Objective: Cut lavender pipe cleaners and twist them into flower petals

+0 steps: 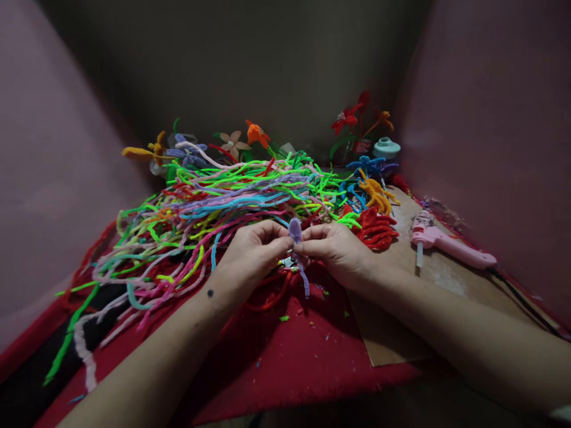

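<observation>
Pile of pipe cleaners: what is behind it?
Behind the pile stand finished pipe-cleaner flowers, among them an orange flower and a red flower, plus a pale teal pot. Most of their stems and bases are covered by the pile.

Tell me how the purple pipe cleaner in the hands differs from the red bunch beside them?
The purple pipe cleaner is a single pale piece; the red bunch is many bright pieces heaped together. The purple pipe cleaner is pinched between the left hand and the right hand, its tail hanging down; the red bunch lies untouched beside the right hand. Both are fuzzy, bent stems.
</observation>
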`<state>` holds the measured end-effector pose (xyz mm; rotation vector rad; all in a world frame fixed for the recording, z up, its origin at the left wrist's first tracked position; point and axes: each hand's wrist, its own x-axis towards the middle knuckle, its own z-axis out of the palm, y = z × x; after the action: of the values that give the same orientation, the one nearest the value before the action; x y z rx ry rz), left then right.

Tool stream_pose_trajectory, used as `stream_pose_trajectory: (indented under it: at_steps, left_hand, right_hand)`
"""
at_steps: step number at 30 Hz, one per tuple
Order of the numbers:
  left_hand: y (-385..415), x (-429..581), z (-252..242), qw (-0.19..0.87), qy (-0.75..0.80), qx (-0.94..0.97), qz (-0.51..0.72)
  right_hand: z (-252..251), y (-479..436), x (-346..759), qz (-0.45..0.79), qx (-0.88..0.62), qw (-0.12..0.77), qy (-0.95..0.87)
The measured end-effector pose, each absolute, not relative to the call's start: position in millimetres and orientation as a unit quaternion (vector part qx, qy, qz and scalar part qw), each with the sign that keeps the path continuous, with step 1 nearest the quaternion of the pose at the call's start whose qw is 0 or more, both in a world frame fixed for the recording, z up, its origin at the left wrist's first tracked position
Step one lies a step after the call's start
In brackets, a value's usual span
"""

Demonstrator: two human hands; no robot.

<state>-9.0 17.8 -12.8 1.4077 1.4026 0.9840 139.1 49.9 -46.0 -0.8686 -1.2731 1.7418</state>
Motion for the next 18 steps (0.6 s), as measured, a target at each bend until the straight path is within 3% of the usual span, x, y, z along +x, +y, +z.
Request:
stream_pose_trajectory:
  at_steps: [18]
  left_hand:
    - [18.1, -14.2, -10.9, 0.506, 0.54, 0.516, 0.432]
  right_hand:
    - [-43.4, 41.6, 138.0, 0.669, -0.346, 0.373, -0.542]
